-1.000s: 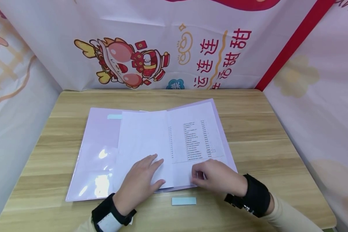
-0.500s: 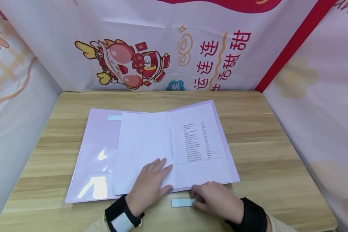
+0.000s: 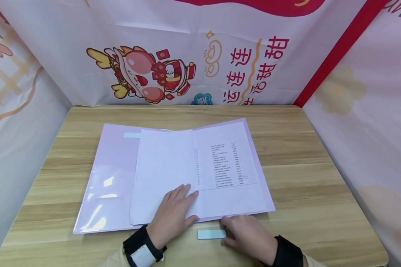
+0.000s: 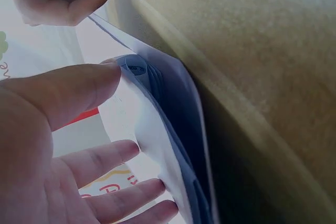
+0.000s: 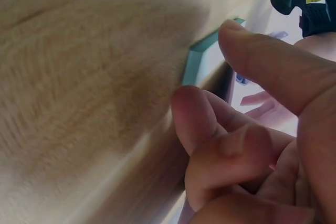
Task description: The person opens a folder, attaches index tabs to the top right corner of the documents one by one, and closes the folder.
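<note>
My left hand (image 3: 173, 213) lies with fingers spread over the left white page (image 3: 165, 159) of an open lilac folder (image 3: 111, 159), near its lower edge. In the left wrist view its fingertips (image 4: 157, 187) rest against the sheets. Just below the folder, a small pale teal pad of sticky notes (image 3: 208, 234) lies on the table. My right hand (image 3: 248, 235) is at the pad's right end, thumb and forefinger apart, the other fingers curled. In the right wrist view the forefinger's tip is right at the pad's corner (image 5: 193, 66) and the thumb overlaps its side.
The folder's right page (image 3: 227, 204) bears a printed list. A pale blue strip (image 3: 131, 135) sticks out past the left page's top edge onto the lilac cover. Printed cloth (image 3: 173, 18) hangs behind the wooden table (image 3: 297, 148) and along both sides.
My right hand has moved from the right page's lower edge down to the pad's right end. My left hand has slid slightly right and down along the left page.
</note>
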`<state>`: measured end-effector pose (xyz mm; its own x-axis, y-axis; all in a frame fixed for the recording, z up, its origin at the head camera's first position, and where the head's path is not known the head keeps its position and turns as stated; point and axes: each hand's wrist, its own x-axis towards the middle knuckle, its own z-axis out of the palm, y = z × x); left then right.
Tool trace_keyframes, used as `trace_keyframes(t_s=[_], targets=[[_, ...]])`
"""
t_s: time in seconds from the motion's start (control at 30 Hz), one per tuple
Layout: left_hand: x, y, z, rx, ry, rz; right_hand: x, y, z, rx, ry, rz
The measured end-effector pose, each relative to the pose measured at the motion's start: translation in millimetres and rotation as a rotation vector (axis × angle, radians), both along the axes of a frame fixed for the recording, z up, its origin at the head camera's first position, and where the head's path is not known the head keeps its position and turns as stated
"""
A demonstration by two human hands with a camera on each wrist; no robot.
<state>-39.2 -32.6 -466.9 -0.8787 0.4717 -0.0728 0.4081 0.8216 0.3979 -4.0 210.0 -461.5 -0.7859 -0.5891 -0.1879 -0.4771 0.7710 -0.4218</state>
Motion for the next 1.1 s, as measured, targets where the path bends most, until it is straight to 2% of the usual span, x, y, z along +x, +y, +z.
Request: trace_keyframes(t_s=[0.27, 0.67, 0.83, 1.1], targets=[[-1.2, 1, -1.9, -0.02, -0.011, 0.0, -0.8, -2, -5.8, 0.033, -0.043, -0.021], [-2.3, 2, -1.4, -0.021, -0.006, -0.006, -0.8, -2, -6.3, 0.005, -0.012, -0.033], [-1.9, 2, 0.8, -0.021, -0.011, -0.002, -1.2, 0, -2.7, -0.019, -0.017, -0.031], [-0.8, 2, 2.9, -0.011, 0.017, -0.003, -2.2, 5, 13.0, -0.093, -0.103, -0.032]])
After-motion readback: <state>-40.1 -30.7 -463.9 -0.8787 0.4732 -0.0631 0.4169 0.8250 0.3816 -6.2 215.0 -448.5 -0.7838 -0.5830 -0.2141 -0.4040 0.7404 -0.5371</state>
